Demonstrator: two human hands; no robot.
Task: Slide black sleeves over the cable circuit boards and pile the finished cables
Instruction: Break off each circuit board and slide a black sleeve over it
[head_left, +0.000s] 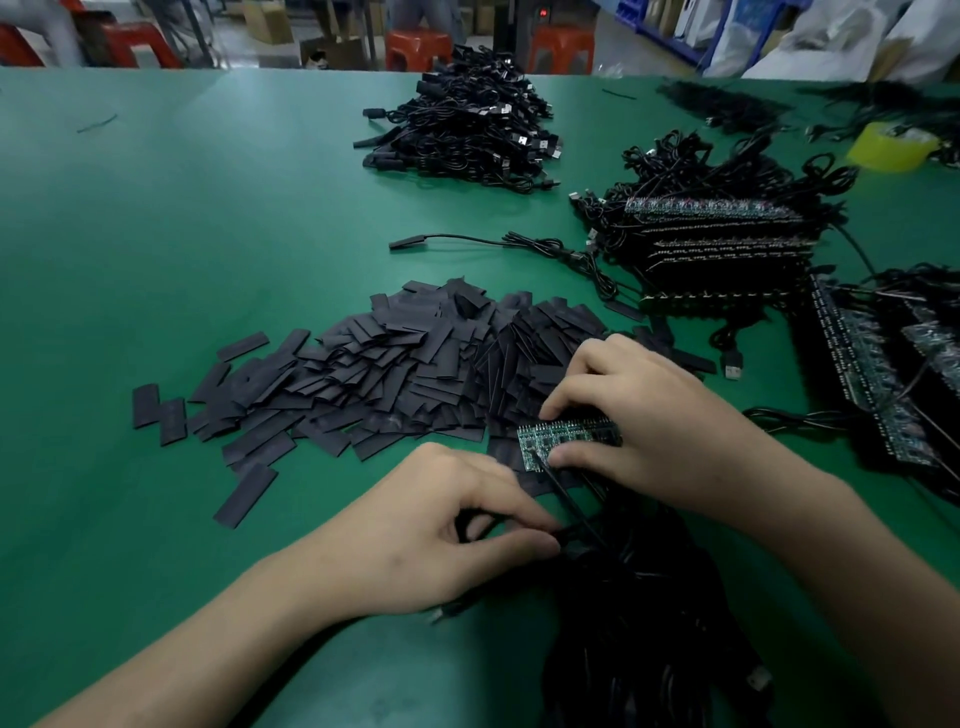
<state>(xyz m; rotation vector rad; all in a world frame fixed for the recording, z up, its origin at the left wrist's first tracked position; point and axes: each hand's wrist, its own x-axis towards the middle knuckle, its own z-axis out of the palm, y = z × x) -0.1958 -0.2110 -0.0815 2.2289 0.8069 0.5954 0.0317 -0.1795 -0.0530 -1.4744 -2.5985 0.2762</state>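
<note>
On my right hand the fingers and thumb pinch a green row of circuit boards by its long edges. I am holding it low over the near edge of the heap of black sleeves. My left hand has thumb and forefinger pressed together on a thin black cable that runs up to the row's near corner, with the other fingers curled under.

As I read it, I am singling out one board. I would keep the right grip firm and flat so the rest stay put, and draw the one lead gently along its own line. Then I would square a sleeve's mouth to the board's end so the parts do not snag.

Below my wrists lies a dark bundle of cables. Stacks of bare boards sit to the right on the green bench. The pile of finished cables stands well away at the far side.
</note>
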